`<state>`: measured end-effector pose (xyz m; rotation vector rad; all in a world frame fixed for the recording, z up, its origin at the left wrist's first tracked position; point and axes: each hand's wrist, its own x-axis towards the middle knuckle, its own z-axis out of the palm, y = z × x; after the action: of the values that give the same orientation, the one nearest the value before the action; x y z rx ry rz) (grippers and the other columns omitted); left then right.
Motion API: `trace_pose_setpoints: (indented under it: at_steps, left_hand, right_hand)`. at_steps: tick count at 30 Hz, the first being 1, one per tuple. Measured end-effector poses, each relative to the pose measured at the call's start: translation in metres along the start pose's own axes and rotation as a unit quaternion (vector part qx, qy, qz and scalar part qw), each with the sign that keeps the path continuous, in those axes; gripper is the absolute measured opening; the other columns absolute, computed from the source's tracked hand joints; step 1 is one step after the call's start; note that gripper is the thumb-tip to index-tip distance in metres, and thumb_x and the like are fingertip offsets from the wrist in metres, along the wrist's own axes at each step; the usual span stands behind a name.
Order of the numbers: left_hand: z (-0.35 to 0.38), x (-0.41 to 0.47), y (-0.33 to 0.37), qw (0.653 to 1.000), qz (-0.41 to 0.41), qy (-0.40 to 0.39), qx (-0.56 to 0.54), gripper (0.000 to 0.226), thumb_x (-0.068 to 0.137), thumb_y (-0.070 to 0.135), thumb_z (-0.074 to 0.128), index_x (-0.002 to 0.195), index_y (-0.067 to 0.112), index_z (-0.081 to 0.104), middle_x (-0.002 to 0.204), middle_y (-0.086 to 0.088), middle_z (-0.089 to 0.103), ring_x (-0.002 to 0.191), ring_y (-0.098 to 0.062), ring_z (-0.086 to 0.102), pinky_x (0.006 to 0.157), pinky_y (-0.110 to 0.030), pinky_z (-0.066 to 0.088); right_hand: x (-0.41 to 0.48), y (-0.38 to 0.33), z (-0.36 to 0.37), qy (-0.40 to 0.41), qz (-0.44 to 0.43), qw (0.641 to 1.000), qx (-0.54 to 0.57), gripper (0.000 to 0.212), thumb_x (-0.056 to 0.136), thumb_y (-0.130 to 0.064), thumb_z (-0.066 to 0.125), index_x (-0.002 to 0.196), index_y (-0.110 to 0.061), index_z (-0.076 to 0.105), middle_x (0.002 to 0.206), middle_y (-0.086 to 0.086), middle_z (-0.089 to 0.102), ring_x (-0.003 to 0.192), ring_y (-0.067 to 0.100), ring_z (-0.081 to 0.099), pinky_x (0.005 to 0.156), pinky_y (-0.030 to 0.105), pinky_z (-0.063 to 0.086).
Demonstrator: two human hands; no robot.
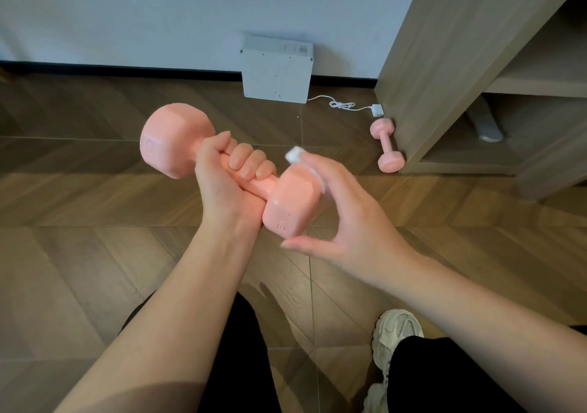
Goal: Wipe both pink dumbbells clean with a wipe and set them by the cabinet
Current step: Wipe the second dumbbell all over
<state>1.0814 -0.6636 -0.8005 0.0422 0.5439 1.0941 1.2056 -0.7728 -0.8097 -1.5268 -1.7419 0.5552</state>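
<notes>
My left hand [228, 174] grips the handle of a pink dumbbell [171, 142], held in the air above the floor. My right hand [343, 215] curls around the dumbbell's near head and presses a small white wipe [297, 155] against its top with the fingers. The thumb lies under that head. A second pink dumbbell [386, 144] lies on the floor, touching the side of the wooden cabinet [444, 63] at the right.
A white box [276, 69] leans against the wall, with a white cable and charger [376, 110] on the floor beside the cabinet. My legs and a white sneaker [394, 336] are at the bottom. The floor is wood parquet.
</notes>
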Motion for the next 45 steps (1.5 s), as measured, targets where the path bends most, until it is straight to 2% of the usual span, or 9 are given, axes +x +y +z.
trace_pose_setpoints:
  at_steps: [4,12,18,22,28,33,36,42,45]
  left_hand:
    - [0.004,-0.002,0.003,0.997,-0.016,-0.069,-0.039,0.044,0.090,0.017,0.045,0.049,0.019,0.033,0.041,0.009,0.026,0.034,-0.008,0.023,0.037,-0.021,0.026]
    - [0.007,-0.007,-0.002,0.998,0.031,-0.057,0.027,0.035,0.092,0.020,0.048,0.058,0.018,0.039,0.046,0.006,0.031,0.038,-0.010,0.029,0.041,-0.022,0.031]
    - [0.008,-0.009,-0.010,0.994,-0.028,0.083,0.061,0.036,0.090,0.030,0.066,0.066,0.012,0.046,0.048,0.001,0.046,0.040,-0.013,0.050,0.054,-0.024,0.052]
    - [-0.007,-0.009,-0.007,0.977,-0.046,0.178,0.107,0.036,0.090,0.031,0.063,0.064,0.016,0.045,0.060,0.002,0.044,0.067,-0.016,0.051,0.084,-0.033,0.052]
    - [-0.006,-0.003,-0.001,0.987,-0.021,0.145,0.070,0.040,0.091,0.019,0.059,0.060,0.017,0.035,0.047,0.005,0.034,0.036,-0.008,0.035,0.047,-0.017,0.041]
    - [-0.008,0.000,-0.006,0.986,-0.043,0.137,0.088,0.037,0.091,0.024,0.058,0.062,0.019,0.036,0.051,0.007,0.035,0.048,-0.009,0.036,0.065,-0.025,0.040]
    - [-0.006,0.001,-0.007,0.985,-0.046,0.129,0.102,0.037,0.092,0.021,0.053,0.061,0.019,0.032,0.048,0.007,0.032,0.043,-0.009,0.033,0.051,-0.022,0.037]
    - [-0.001,-0.002,-0.012,0.993,0.001,0.081,0.083,0.026,0.089,0.012,0.046,0.066,0.017,0.033,0.047,0.005,0.026,0.037,-0.011,0.024,0.039,-0.019,0.032]
    - [-0.001,-0.001,-0.011,0.994,-0.001,0.078,0.075,0.030,0.089,0.012,0.045,0.063,0.017,0.031,0.047,0.006,0.025,0.037,-0.011,0.025,0.041,-0.019,0.032]
  right_hand:
    - [-0.007,-0.004,0.006,0.032,0.102,0.989,0.101,0.077,0.061,-0.031,0.089,0.123,-0.034,0.043,0.113,-0.031,0.052,0.108,-0.007,0.051,0.084,0.005,0.038]
    - [-0.004,-0.021,0.007,0.075,0.041,0.992,0.088,0.094,0.058,-0.030,0.091,0.136,-0.017,0.040,0.138,-0.008,0.048,0.125,0.007,0.047,0.096,0.012,0.038]
    - [0.004,-0.014,-0.009,0.056,-0.130,0.978,-0.154,0.081,0.064,-0.018,0.085,0.133,-0.005,0.045,0.140,0.011,0.045,0.131,0.024,0.043,0.101,0.040,0.042]
    - [-0.002,-0.014,-0.008,-0.018,-0.166,0.976,-0.137,0.082,0.073,-0.026,0.081,0.140,-0.012,0.036,0.147,0.005,0.042,0.141,0.019,0.033,0.110,0.039,0.034]
    - [-0.001,-0.016,-0.019,-0.003,-0.117,0.993,-0.028,0.036,0.093,-0.017,0.058,0.127,-0.004,0.059,0.146,0.011,0.043,0.139,0.023,0.037,0.110,0.047,0.035]
    - [-0.005,-0.016,-0.015,-0.046,-0.157,0.982,-0.096,0.042,0.093,-0.022,0.059,0.133,-0.009,0.056,0.146,0.007,0.045,0.141,0.022,0.034,0.110,0.047,0.033]
    - [-0.006,-0.013,-0.011,-0.031,-0.169,0.971,-0.167,0.041,0.094,-0.030,0.056,0.133,-0.017,0.055,0.146,0.000,0.046,0.140,0.018,0.035,0.109,0.049,0.033]
    - [-0.003,-0.008,-0.009,-0.022,0.044,0.999,-0.016,0.072,0.082,-0.055,0.059,0.143,-0.025,0.036,0.143,-0.013,0.043,0.131,0.008,0.041,0.103,0.042,0.042]
    - [-0.004,-0.009,-0.008,0.004,-0.046,0.998,-0.042,0.059,0.087,-0.038,0.067,0.137,-0.016,0.047,0.145,-0.005,0.046,0.136,0.011,0.039,0.107,0.047,0.037]
